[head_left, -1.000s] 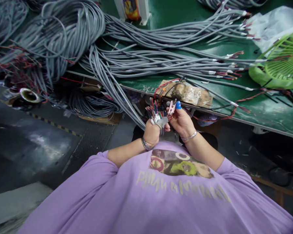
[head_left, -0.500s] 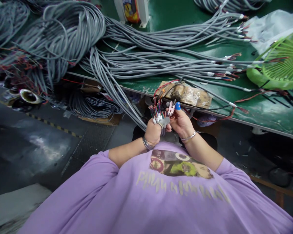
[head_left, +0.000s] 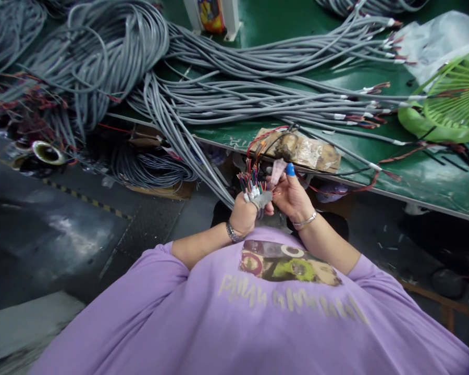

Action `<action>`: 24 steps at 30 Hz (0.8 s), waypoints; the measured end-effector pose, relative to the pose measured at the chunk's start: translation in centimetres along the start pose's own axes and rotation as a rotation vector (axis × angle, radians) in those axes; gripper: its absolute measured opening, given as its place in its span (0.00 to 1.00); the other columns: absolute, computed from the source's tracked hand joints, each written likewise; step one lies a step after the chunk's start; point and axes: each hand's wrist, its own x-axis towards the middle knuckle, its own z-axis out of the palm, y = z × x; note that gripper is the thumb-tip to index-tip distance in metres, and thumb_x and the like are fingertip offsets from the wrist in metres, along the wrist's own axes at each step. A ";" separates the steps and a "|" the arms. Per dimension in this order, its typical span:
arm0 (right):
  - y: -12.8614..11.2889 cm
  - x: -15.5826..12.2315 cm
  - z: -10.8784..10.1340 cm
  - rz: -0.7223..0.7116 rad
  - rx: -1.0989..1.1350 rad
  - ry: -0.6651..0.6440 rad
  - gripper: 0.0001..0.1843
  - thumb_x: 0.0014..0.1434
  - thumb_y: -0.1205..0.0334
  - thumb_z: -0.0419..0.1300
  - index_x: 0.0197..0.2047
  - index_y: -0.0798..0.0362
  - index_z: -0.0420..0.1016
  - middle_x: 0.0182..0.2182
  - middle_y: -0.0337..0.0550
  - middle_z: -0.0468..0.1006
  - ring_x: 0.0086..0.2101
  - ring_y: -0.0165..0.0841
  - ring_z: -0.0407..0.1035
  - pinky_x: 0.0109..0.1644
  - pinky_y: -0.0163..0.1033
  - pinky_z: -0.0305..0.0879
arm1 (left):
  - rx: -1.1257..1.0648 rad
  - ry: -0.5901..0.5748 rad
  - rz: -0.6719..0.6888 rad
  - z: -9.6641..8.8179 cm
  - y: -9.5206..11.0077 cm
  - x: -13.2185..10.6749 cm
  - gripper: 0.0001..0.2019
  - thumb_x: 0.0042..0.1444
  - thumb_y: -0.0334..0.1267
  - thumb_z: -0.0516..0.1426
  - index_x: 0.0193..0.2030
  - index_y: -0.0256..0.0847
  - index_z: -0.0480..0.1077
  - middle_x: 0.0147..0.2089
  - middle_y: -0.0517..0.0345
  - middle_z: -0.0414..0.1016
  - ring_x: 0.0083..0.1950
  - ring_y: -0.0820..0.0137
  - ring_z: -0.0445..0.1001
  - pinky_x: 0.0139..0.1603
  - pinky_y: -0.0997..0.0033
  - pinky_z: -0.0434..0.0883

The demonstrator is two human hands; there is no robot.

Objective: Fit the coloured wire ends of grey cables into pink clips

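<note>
My left hand is closed around the end of a grey cable, whose thin coloured wires fan out above the fist. My right hand, with a blue cap on one fingertip, pinches a small pale clip-like piece right beside those wires. Both hands hover just below the front edge of the green workbench, close to my chest. Whether the clip touches a wire is too small to tell.
Big bundles of grey cables cover the bench and spill off its left edge. A taped brown block sits at the bench edge above my hands. A green plastic fan guard lies at right, a clear bag behind it.
My hands have stayed in nearly the same place. The pale piece in my right hand has turned a little and sits closer to the wire ends.
</note>
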 end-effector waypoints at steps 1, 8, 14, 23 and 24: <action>-0.1 -0.1 -0.2 0.023 0.013 0.009 0.29 0.51 0.29 0.60 0.32 0.48 0.73 0.26 0.37 0.76 0.25 0.28 0.65 0.27 0.36 0.62 | 0.004 -0.003 0.004 -0.2 0.0 -0.2 0.20 0.45 0.51 0.66 0.21 0.36 0.69 0.19 0.58 0.72 0.20 0.74 0.70 0.25 0.73 0.73; -1.2 -1.6 -1.6 0.232 -0.139 -0.124 0.27 0.43 0.35 0.69 0.29 0.52 0.74 0.26 0.40 0.77 0.25 0.29 0.68 0.28 0.36 0.65 | 0.018 0.004 0.003 -1.0 -0.4 -0.4 0.20 0.46 0.51 0.67 0.21 0.35 0.70 0.20 0.57 0.72 0.20 0.75 0.70 0.25 0.74 0.72; -1.4 -2.4 -1.1 0.079 -0.335 -0.120 0.20 0.41 0.52 0.76 0.28 0.54 0.74 0.21 0.35 0.72 0.21 0.25 0.63 0.26 0.34 0.59 | 0.053 -0.081 -0.002 -1.3 -1.3 0.2 0.18 0.45 0.49 0.67 0.25 0.36 0.71 0.21 0.57 0.74 0.22 0.73 0.72 0.27 0.72 0.74; -0.9 -1.9 -1.4 0.086 -0.285 -0.098 0.19 0.42 0.51 0.75 0.27 0.54 0.73 0.19 0.35 0.71 0.20 0.26 0.62 0.27 0.35 0.61 | 0.068 -0.137 -0.052 -1.5 -0.5 -0.1 0.18 0.46 0.49 0.67 0.23 0.35 0.71 0.21 0.56 0.73 0.21 0.74 0.71 0.25 0.74 0.71; -0.9 -1.7 -1.7 0.095 -0.242 -0.073 0.19 0.40 0.53 0.76 0.27 0.54 0.73 0.20 0.34 0.71 0.21 0.25 0.62 0.27 0.34 0.61 | 0.052 -0.122 -0.043 -1.4 -0.3 -0.2 0.19 0.46 0.50 0.66 0.22 0.35 0.70 0.21 0.56 0.73 0.21 0.74 0.71 0.25 0.74 0.71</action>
